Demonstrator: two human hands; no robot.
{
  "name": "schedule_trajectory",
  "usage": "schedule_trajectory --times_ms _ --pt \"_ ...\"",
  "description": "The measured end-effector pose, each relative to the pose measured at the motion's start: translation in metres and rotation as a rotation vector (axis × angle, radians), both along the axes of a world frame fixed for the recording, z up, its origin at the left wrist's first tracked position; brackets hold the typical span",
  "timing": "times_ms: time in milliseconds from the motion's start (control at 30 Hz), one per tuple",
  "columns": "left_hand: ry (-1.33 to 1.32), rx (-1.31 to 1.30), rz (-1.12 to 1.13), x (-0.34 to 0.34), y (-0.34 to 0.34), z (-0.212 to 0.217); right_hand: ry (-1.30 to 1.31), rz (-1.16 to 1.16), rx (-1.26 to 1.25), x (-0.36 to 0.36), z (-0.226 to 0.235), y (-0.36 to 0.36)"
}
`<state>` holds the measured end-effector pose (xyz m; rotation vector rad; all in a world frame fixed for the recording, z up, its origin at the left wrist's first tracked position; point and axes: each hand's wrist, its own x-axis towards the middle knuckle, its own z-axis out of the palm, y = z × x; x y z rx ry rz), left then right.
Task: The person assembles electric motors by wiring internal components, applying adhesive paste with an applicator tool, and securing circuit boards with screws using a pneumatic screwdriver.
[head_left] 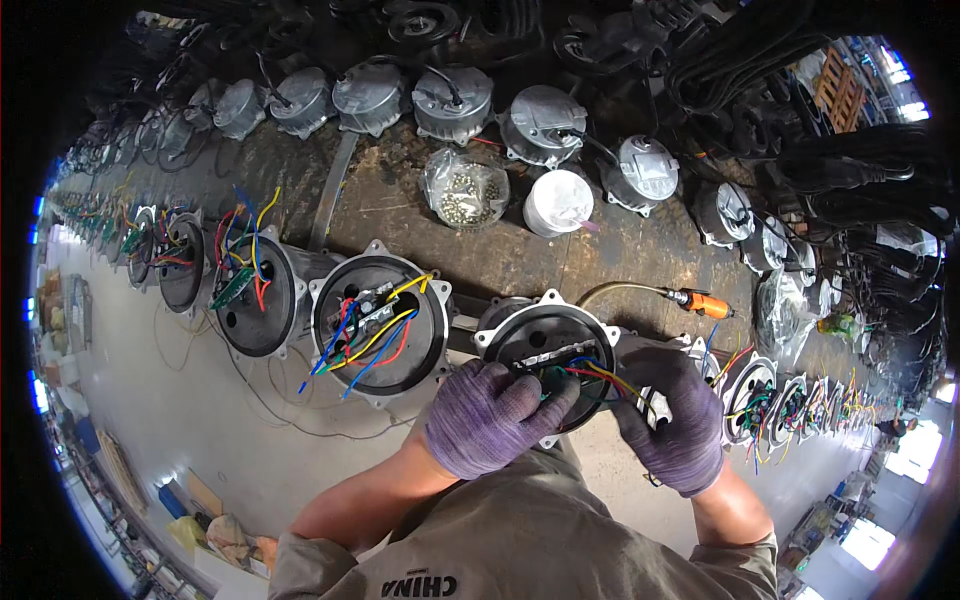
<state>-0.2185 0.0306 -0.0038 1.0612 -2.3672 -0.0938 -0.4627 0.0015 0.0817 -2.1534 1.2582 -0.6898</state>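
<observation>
An open round metal motor housing (507,343) is in front of me, with a dark inside and a metal strip across it. Red, blue, green and yellow wires (612,377) come out of its opening toward the right. My left hand (497,416), in a purple knitted glove, lies over the lower left rim, its curled fingers closed on wires at the opening; the fingertips are partly hidden. On the right side, my gloved right hand (678,420) has its thumb and forefinger apart around the wire ends, and I see no firm grip there.
Left of it stands another open motor housing (335,348) with loose wires. Similar housings line the bench edge both ways. Behind are a bag of small metal parts (466,192), a white tub (559,203), an orange air tool (703,304) on a hose, and round metal covers (453,104).
</observation>
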Motion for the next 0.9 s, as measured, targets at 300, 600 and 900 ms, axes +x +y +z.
schedule_trajectory --times_ms 300,600,900 --pt "0.011 0.027 0.02 -0.005 0.002 -0.005 0.131 -0.022 0.042 -0.012 0.008 -0.01" --pt "0.064 -0.056 0.09 -0.011 0.005 -0.014 0.818 -0.178 0.401 -0.206 -0.058 -0.132" --pt "0.06 -0.011 0.119 -0.006 0.009 -0.009 1.245 0.2 0.621 -0.261 -0.213 -0.149"
